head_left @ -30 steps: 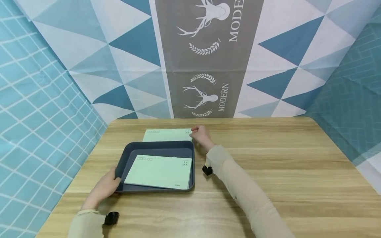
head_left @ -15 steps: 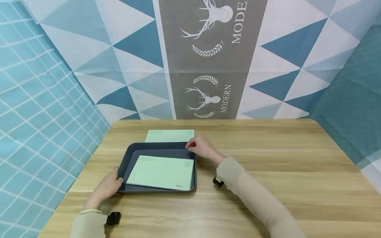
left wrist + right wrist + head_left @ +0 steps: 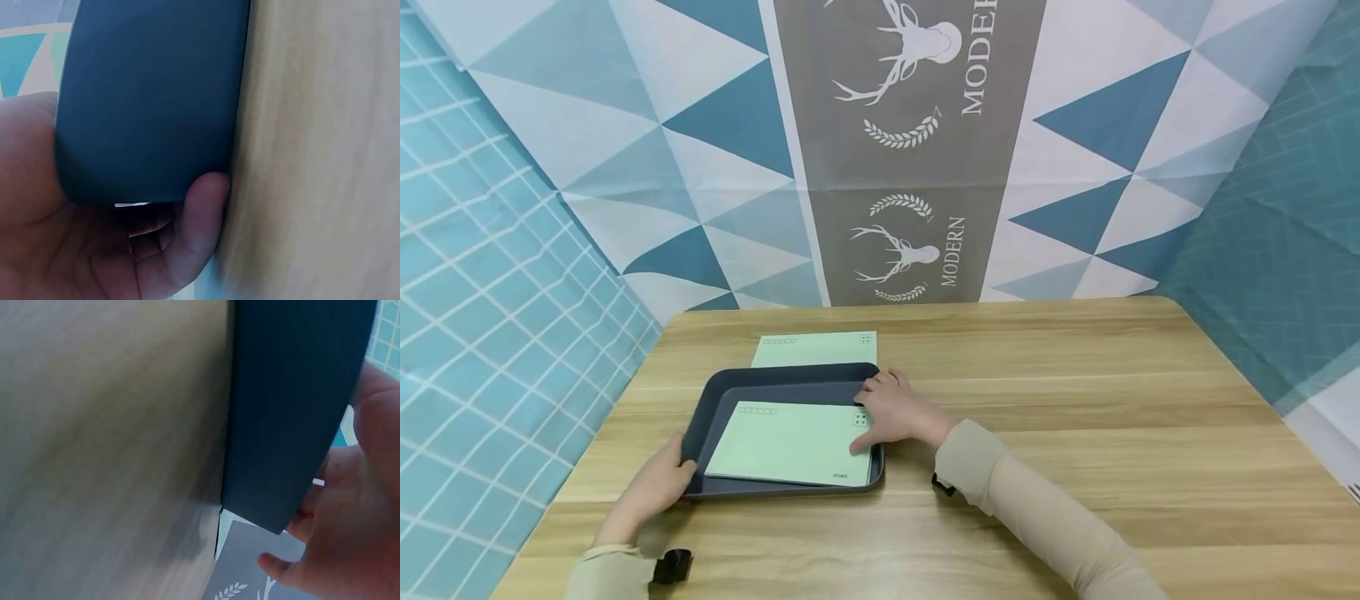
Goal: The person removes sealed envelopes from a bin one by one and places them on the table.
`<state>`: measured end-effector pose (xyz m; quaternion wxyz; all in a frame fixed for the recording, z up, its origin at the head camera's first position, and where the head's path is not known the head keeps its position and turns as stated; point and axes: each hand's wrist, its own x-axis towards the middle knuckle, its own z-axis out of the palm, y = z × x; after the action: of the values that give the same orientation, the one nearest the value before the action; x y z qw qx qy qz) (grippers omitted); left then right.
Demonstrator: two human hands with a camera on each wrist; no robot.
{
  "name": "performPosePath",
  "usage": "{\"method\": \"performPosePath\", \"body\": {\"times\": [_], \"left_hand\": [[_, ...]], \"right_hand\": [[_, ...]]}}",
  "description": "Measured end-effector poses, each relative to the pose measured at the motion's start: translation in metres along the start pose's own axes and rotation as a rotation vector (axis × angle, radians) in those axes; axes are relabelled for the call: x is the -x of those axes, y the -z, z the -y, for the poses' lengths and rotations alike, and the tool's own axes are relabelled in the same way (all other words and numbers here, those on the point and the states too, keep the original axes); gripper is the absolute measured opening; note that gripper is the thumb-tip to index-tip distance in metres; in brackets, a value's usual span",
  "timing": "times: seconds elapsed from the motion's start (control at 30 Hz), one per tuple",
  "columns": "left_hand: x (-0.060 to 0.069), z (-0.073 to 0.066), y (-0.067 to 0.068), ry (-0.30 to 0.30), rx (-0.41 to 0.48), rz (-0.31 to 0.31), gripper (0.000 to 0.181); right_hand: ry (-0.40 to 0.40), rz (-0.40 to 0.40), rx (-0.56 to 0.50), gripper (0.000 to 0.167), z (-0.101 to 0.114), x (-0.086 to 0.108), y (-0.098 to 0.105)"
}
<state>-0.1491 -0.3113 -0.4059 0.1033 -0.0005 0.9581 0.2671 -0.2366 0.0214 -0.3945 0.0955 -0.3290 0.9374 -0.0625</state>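
Note:
A dark blue-grey tray (image 3: 790,391) lies on the table, with pale green envelopes (image 3: 782,443) stacked inside. Gripping its left side is my left hand (image 3: 657,482), thumb by the rim; in the left wrist view the little finger (image 3: 206,219) curls against the outer wall near the tabletop. My right hand (image 3: 891,414) spans the right rim with fingers spread, its thumb above or on the envelopes' right edge. The right wrist view shows its fingers partly behind the tray wall (image 3: 287,419) and one finger outside the far corner.
More pale green envelope paper (image 3: 816,348) lies behind the tray, its front part hidden by the tray. The wooden table (image 3: 1075,433) extends to the right. A patterned cloth backdrop (image 3: 917,167) rises at the table's back edge.
My right hand has moved from the paper behind the tray forward to the tray's right rim, fingers spreading from a pinched pose. My left hand stays on the tray.

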Motion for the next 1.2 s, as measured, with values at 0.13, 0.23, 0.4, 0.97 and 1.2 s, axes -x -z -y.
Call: {"method": "performPosePath", "body": {"times": [0.13, 0.23, 0.4, 0.97, 1.2], "left_hand": [[0.0003, 0.0002, -0.0001, 0.012, 0.008, -0.001, 0.049], [-0.0005, 0.0013, 0.0000, 0.019, 0.012, 0.008, 0.050], [-0.0020, 0.0026, 0.0009, 0.023, 0.004, 0.022, 0.055], [-0.0021, 0.0027, -0.0017, 0.035, 0.033, 0.001, 0.050], [-0.0003, 0.0005, -0.0021, 0.052, 0.089, 0.005, 0.051]], "right_hand": [[-0.009, -0.026, 0.039, 0.076, 0.0030, -0.0006, -0.0032], [-0.007, -0.034, 0.041, 0.072, 0.0039, -0.0012, -0.0045], [-0.002, -0.054, 0.024, 0.067, 0.0044, -0.0021, -0.0040], [-0.026, -0.139, -0.072, 0.054, 0.0070, -0.0001, -0.0052], [0.017, -0.165, -0.139, 0.046, 0.0064, -0.0002, -0.0043]]}}
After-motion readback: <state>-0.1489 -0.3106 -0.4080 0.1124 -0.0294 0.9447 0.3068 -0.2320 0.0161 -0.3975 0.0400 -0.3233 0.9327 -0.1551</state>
